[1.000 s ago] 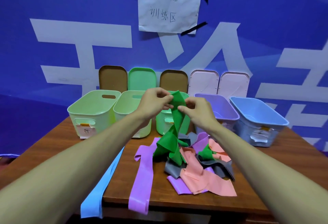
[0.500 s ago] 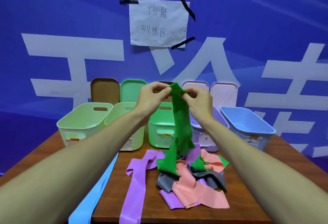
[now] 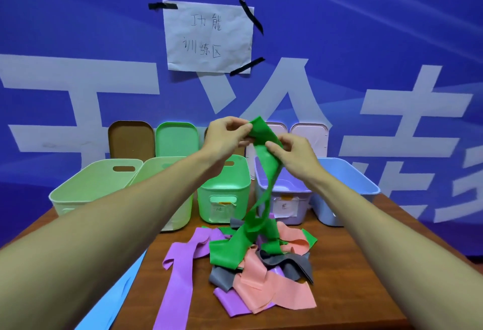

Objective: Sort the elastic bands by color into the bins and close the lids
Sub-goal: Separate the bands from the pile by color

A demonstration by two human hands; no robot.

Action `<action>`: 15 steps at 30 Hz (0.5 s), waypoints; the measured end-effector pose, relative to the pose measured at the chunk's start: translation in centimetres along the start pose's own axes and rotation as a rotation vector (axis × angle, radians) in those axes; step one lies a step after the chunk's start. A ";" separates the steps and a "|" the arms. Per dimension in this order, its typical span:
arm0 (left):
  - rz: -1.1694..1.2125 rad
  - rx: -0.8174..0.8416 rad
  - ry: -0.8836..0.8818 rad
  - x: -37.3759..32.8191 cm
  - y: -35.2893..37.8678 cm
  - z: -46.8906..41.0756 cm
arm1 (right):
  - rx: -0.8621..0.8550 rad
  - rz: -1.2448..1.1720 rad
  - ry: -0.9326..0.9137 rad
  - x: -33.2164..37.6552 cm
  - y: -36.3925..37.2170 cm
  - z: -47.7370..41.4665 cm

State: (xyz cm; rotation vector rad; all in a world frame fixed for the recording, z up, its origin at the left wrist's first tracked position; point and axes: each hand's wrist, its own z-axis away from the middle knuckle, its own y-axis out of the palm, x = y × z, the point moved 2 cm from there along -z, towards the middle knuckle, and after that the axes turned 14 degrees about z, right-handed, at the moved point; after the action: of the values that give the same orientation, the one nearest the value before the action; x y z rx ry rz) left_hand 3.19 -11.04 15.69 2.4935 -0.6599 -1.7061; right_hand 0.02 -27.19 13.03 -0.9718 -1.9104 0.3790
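Pinched between thumb and fingers of the left hand (image 3: 224, 136), the top edge of a green elastic band (image 3: 268, 165) is held up above the green bin (image 3: 206, 206). The right hand (image 3: 295, 157) is closed on it just lower, toward that bin's right. A wooden table (image 3: 352, 277) is seen under the open bin, and a mixed pile of bands (image 3: 261, 280) in front of it. Long and nearly vertical, the band hangs from the grip, its tail resting on the pile. The bin is judged nearer the left hand.

The blue band (image 3: 115, 301) (bottom left) runs off the lower edge.
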 end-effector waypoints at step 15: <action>0.135 0.139 -0.141 6.2 13.5 0.6 | 0.329 -0.018 0.427 -13.4 -9.6 11.2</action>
State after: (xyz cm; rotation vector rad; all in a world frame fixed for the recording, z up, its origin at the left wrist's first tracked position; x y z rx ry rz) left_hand 0.26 -25.49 13.74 2.3659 -0.9672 -1.8582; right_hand -10.49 -42.06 4.95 -0.7456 -1.4162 0.4215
